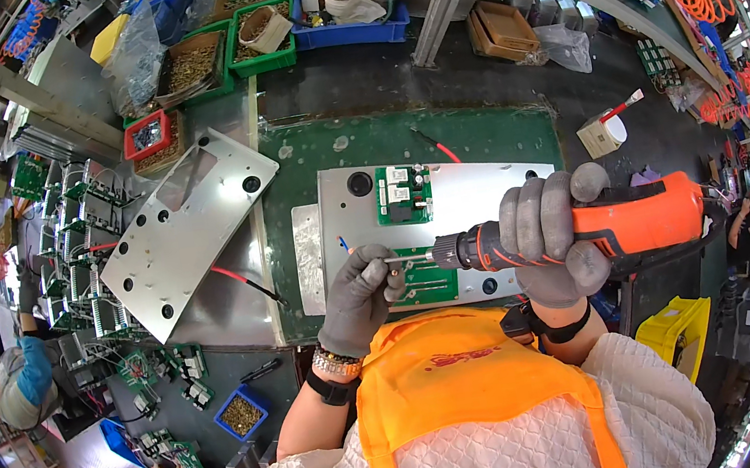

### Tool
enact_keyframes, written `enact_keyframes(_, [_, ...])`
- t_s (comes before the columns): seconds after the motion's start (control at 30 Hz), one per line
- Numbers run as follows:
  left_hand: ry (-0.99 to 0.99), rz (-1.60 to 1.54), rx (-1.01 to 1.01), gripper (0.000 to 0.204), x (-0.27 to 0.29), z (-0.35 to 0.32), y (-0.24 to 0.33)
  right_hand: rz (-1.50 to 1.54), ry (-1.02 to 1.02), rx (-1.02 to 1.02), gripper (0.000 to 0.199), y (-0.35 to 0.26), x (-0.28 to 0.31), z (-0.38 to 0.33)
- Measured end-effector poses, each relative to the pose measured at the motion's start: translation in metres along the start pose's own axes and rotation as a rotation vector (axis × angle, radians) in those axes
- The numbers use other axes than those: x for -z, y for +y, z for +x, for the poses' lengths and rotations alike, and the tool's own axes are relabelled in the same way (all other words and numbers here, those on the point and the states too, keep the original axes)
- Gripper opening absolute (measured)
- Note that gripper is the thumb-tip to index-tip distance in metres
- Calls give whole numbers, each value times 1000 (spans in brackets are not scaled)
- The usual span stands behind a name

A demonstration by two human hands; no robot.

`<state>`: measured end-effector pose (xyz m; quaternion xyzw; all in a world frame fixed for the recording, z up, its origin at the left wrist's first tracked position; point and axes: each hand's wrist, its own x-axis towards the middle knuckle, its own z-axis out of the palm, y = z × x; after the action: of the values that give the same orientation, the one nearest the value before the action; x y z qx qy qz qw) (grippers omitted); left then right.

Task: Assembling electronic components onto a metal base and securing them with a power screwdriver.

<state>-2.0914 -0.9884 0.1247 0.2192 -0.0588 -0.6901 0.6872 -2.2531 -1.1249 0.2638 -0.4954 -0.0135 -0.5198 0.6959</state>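
An orange and black electric screwdriver (630, 224) lies level across the front of the metal panel, my gloved right hand (550, 232) wrapped round its body. Its bit points left to my gloved left hand (359, 295), whose fingers are pinched together at the tip. Whether a screw sits there is too small to make out. Under the bit, a green circuit board (429, 285) rests on the silver metal panel (473, 188). Farther back on the same panel is a second green board (403, 194) with white parts.
Another silver panel (190, 230) lies tilted at the left. Green bins (262, 36) and a blue bin (353, 33) of parts stand at the back. At the right is a white cup (602, 136) with a brush. A co-worker (20, 380) is at the far left.
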Motion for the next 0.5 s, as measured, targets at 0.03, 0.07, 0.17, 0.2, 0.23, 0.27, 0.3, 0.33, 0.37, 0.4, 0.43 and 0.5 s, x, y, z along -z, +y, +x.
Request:
enact_keyframes(0.03, [-15,4,8,21,0,1,0,-2,-4,2,49,1,1,0])
enact_keyframes(0.07, [-42,-2,9,21,0,2,0,-1,2,3,49,1,3,1])
enact_keyframes(0.17, [-17,31,14,20,-1,5,0,9,10,4,48,2,8,3])
enact_keyframes(0.2, [-6,36,20,20,-2,6,0,25,5,9,48,3,9,4])
enact_keyframes(0.23, [-2,40,30,20,-3,7,0,18,11,4,48,3,11,5])
enact_keyframes(0.27, [2,43,41,20,-4,8,0,27,1,4,48,4,12,6])
enact_keyframes(0.3, [0,41,44,20,-5,9,0,41,4,-4,48,4,14,6])
enact_keyframes(0.33, [12,45,53,21,-6,10,-1,31,-8,3,48,3,15,7])
enact_keyframes(0.37, [23,45,60,21,-7,11,-1,12,48,-12,48,3,16,7])
enact_keyframes(0.4, [18,43,67,21,-8,13,-1,-5,94,-30,47,2,18,7])
enact_keyframes(0.43, [32,59,77,22,-8,14,-1,-15,105,-28,47,1,21,8])
enact_keyframes(0.5, [47,70,90,22,-10,17,-1,7,200,-77,44,1,26,9])
